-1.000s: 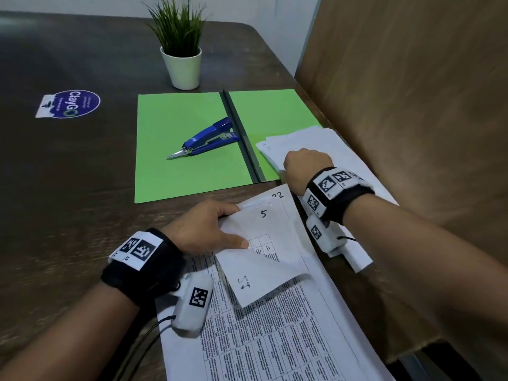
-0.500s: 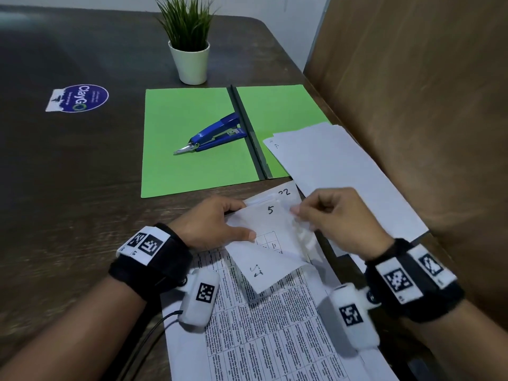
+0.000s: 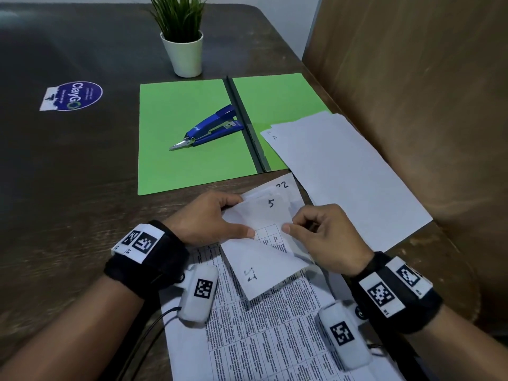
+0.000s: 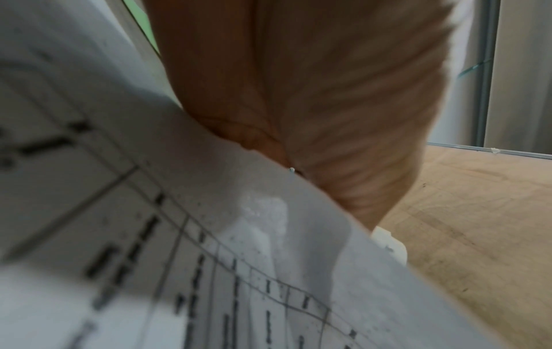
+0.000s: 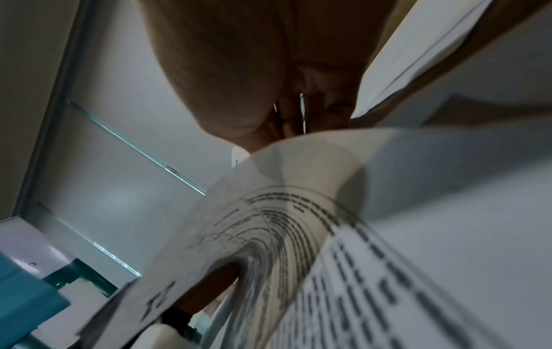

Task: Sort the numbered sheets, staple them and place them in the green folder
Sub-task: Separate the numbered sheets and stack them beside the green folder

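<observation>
A stack of printed, numbered sheets [image 3: 264,336] lies at the table's near edge, its top corners folded back; numbers 5 and 22 show. My left hand [image 3: 217,218] pinches the folded-back corners [image 3: 258,259] from the left. My right hand [image 3: 321,232] pinches a sheet corner marked 5 [image 3: 270,213] from the right. The green folder [image 3: 189,133] lies open behind them with a blue stapler [image 3: 211,127] on its left half. A second pile of white sheets [image 3: 341,171] lies face down, overlapping the folder's right half. Both wrist views show only palm and curled paper [image 4: 209,236] [image 5: 388,212] up close.
A potted plant [image 3: 184,42] stands behind the folder. A round sticker [image 3: 74,96] is on the dark table [image 3: 68,174] at the left. A brown wooden panel [image 3: 412,92] rises along the right side of the table.
My right hand left the white pile at the right and came back to the near stack, where it now pinches the corner of the sheet marked 5. The left hand has kept its hold.
</observation>
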A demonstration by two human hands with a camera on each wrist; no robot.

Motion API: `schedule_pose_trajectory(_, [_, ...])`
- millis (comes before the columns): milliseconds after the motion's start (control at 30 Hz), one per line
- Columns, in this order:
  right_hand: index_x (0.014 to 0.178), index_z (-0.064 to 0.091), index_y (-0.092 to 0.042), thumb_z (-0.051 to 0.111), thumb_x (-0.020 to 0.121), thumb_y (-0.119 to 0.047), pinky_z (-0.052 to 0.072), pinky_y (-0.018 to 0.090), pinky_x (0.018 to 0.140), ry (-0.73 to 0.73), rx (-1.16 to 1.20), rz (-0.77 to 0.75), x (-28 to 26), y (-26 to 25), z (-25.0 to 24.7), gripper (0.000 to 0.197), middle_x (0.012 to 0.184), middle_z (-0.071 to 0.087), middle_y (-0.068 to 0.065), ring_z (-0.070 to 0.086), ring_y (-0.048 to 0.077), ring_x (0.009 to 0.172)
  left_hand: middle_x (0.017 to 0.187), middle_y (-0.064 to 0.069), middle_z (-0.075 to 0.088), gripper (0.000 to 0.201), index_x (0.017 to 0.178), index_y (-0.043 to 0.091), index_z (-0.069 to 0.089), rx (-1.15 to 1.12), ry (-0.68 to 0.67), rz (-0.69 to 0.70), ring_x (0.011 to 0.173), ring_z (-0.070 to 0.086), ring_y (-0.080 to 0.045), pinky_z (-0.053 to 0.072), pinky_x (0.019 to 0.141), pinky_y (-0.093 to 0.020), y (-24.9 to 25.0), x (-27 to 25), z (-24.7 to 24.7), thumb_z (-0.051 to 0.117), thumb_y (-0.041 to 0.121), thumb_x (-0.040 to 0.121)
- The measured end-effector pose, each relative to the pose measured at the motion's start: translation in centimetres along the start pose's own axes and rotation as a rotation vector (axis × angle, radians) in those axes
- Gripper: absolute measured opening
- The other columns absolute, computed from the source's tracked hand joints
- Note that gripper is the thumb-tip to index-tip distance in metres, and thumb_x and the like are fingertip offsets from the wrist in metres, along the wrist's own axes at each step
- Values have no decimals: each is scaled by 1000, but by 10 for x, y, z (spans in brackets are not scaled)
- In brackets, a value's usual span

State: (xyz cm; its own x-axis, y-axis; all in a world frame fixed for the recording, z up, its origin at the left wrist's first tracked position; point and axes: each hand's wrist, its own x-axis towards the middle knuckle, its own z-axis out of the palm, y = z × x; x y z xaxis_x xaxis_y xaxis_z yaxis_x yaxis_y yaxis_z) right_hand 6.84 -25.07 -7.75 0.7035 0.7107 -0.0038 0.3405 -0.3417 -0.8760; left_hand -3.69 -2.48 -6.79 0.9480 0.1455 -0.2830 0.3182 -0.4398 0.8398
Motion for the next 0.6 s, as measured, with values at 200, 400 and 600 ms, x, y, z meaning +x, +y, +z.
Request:
schedule_pose_trajectory(200, [64,66,-18,73,89,-16,41,25,58,56,-27,-7,-3,-3,1,27,57,56,-10,46,5,54,97,13,78,28,104,24,77,-20,-4,-9,85,75,-9,61,87,-42,1,-2,0,86,29,78])
schedule_pose_trajectory(400, [70,61,-22,74,89,-16,42,23,53,164,-42,-16,-13,-14,3,23,59,60,-3,49,8,52,98,13,78,32,107,25,77,-11,-20,-11,86,76,-8,61,87,-41,1,-2,-2,87,27,77])
schedule_pose_trajectory(600, [77,58,-20,69,93,-22,37,15,50,195,-45,-101,-21,-23,-10,19,64,60,-6,52,6,57,97,15,78,33,108,25,76,1,-28,-7,87,75,-6,59,90,-40,2,-3,-3,87,32,77])
